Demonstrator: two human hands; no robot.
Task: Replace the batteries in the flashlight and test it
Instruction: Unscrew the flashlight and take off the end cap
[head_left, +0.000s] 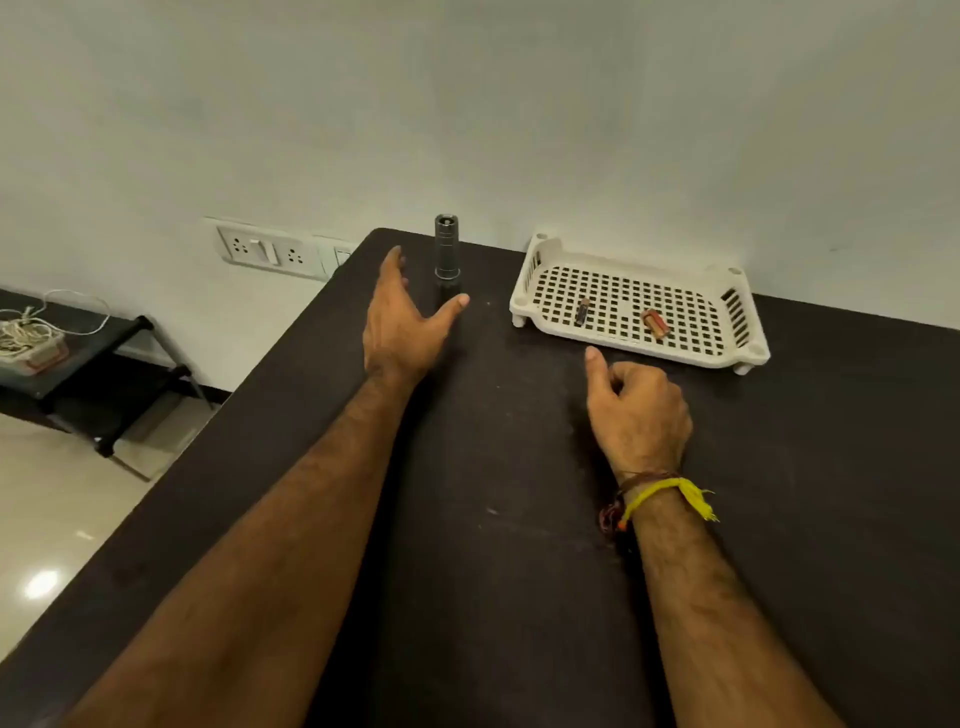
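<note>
Head view: flashlight standing between thumb and fingers

A dark metal cylindrical flashlight (447, 254) stands upright near the far edge of the black worktop (493, 519). The left hand (400, 325) is spread open around its base, thumb to its right, fingers (390, 265) to its left, gripping nothing. The right hand (641, 410) rests loosely curled, empty, beside a white perforated plastic tray (540, 249) holding two small batteries (582, 312).

I saw open desk (493, 519) between flashlight (446, 254) and tray (524, 296); both stood near the far edge, against the wall (519, 104).
</note>
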